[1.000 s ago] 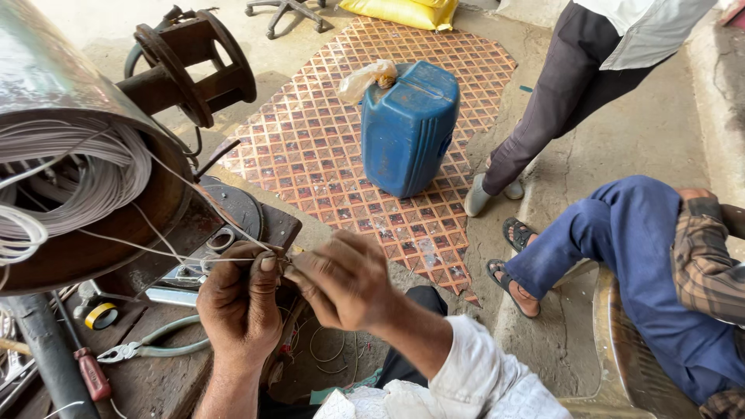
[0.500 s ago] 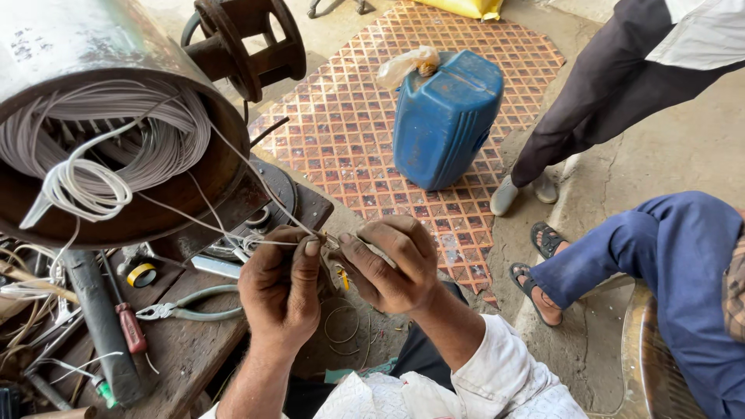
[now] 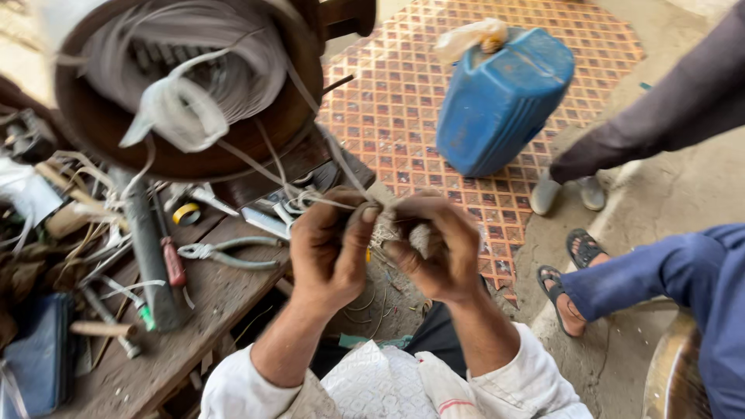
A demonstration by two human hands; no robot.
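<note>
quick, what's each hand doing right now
Left hand: closed, pinching the thin wires that run from the motor winding.
Right hand: closed on the same wires.

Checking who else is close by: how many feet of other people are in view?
4, possibly more hidden: two light shoes beside the blue jerrycan, and two sandalled feet on the concrete at right.

left hand (image 3: 330,252), right hand (image 3: 434,248), fingertips pinched together
</note>
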